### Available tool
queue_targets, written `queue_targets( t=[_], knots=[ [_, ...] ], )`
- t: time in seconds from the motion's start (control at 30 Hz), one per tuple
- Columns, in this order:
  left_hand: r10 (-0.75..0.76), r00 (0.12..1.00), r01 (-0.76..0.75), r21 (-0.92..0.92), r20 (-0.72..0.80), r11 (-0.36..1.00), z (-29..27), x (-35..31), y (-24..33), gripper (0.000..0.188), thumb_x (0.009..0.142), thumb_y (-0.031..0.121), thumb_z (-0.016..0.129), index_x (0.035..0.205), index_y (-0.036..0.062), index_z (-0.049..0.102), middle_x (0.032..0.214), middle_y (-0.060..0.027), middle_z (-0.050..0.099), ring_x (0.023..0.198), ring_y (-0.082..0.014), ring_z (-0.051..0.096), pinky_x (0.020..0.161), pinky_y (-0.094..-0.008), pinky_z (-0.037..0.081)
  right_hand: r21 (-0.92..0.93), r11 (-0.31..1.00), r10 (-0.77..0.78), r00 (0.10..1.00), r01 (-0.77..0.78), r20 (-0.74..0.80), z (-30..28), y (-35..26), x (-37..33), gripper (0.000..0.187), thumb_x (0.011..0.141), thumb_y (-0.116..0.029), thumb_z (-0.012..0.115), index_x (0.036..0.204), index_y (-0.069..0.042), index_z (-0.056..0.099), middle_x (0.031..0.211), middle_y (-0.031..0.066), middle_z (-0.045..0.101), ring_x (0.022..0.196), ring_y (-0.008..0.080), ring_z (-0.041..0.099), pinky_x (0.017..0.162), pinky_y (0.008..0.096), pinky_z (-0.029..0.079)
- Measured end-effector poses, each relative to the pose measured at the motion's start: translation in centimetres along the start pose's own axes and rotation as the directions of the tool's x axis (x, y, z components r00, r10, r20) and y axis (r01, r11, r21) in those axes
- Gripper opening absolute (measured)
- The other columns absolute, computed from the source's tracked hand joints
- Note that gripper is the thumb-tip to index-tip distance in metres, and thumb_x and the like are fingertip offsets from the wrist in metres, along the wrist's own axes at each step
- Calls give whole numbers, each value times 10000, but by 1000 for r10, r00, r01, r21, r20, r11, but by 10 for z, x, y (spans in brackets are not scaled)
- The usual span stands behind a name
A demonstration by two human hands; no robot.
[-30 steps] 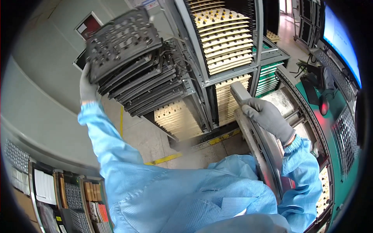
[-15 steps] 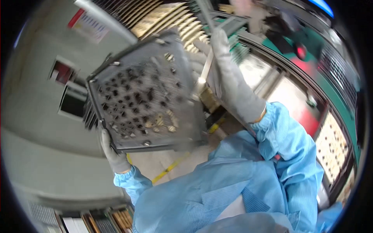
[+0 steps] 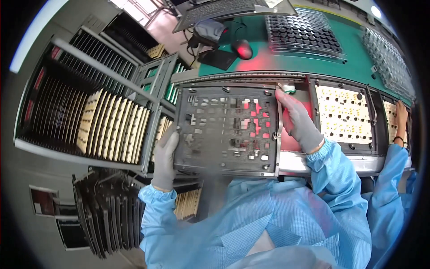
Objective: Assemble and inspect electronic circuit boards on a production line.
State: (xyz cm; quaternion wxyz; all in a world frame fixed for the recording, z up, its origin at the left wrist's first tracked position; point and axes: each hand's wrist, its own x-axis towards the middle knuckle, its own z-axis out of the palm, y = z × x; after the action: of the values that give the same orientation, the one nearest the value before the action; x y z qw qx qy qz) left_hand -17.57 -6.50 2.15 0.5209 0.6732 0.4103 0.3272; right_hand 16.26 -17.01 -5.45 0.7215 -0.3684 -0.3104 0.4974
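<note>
Between my two hands is a dark carrier frame (image 3: 210, 154) with many small cut-outs and small clips along its rim. Red light shows through several cut-outs on its right half. My left hand (image 3: 165, 157), in a grey glove, grips the left edge with the thumb on the rim; its other fingers are partly hidden. Along the right edge my right hand (image 3: 301, 120), gloved as well, holds the frame near its far corner. The frame lies almost level at the conveyor rail (image 3: 242, 77); whether it rests on anything cannot be seen.
Rightward on the line sits another carrier with a cream circuit board (image 3: 345, 112); beyond it a co-worker's hand (image 3: 401, 117) touches a board. Racks of cream boards (image 3: 116, 127) stand left, dark carriers (image 3: 107, 210) below. A mouse (image 3: 242, 49) and clear trays (image 3: 304, 33) occupy the green bench.
The view has swung to the right. The carrier frame, tilted up beside the racks before, is now nearly level at the conveyor. Both hands still hold it.
</note>
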Motion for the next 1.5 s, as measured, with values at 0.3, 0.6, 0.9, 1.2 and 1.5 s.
queue_targets(
  t=[0.3, 0.6, 0.9, 1.2, 1.5],
  knots=[
    [-68, 969, 16, 214, 237, 977, 45, 69, -40, 502, 1019, 224, 497, 1419, -72, 427, 1337, -186, 559, 1216, -259, 534, 1035, -340, 406, 190, 962, 241, 938, -196, -249, -49, -14, 30, 345, 1036, -162, 454, 1333, -7, 535, 1308, 113, 596, 1165, 193, 596, 1009, 330, 484],
    [11, 969, -118, 420, 248, 900, 57, 79, -59, 531, 1020, 209, 471, 1476, -26, 336, 1392, -253, 503, 1305, -343, 493, 1075, -382, 384, 392, 908, 213, 968, -146, -132, -62, -17, 28, 393, 1038, -140, 429, 1417, -36, 446, 1301, 111, 602, 1128, 192, 635, 991, 346, 517],
    [-127, 956, -54, 584, 265, 810, 49, 76, -38, 629, 995, 291, 531, 1503, 8, 291, 1319, -230, 557, 1189, -406, 553, 983, -433, 444, -139, 985, 54, 948, -102, -315, -64, -15, 33, 421, 1035, -143, 452, 1406, 56, 462, 1443, 130, 495, 1349, 194, 443, 1152, 313, 321],
    [848, 527, 457, 859, -53, -230, -129, 72, 74, 259, 854, 294, 698, 1043, 121, 662, 1096, -55, 653, 1164, -295, 566, 1063, -664, 270, -533, 845, -225, 936, 49, -270, 41, -54, -24, 579, 1032, -252, 477, 1506, 35, 309, 1542, 193, 346, 1432, 269, 328, 1190, 369, 244],
    [752, 658, 501, 776, -52, -384, -188, 87, 90, 87, 800, 125, 663, 743, 145, 724, 815, -33, 647, 988, -241, 611, 1181, -618, 164, -541, 838, -38, 998, 64, 59, 75, -40, -56, 478, 1011, -173, 513, 1421, 60, 435, 1470, 186, 464, 1367, 268, 438, 1155, 390, 314]
  ],
)
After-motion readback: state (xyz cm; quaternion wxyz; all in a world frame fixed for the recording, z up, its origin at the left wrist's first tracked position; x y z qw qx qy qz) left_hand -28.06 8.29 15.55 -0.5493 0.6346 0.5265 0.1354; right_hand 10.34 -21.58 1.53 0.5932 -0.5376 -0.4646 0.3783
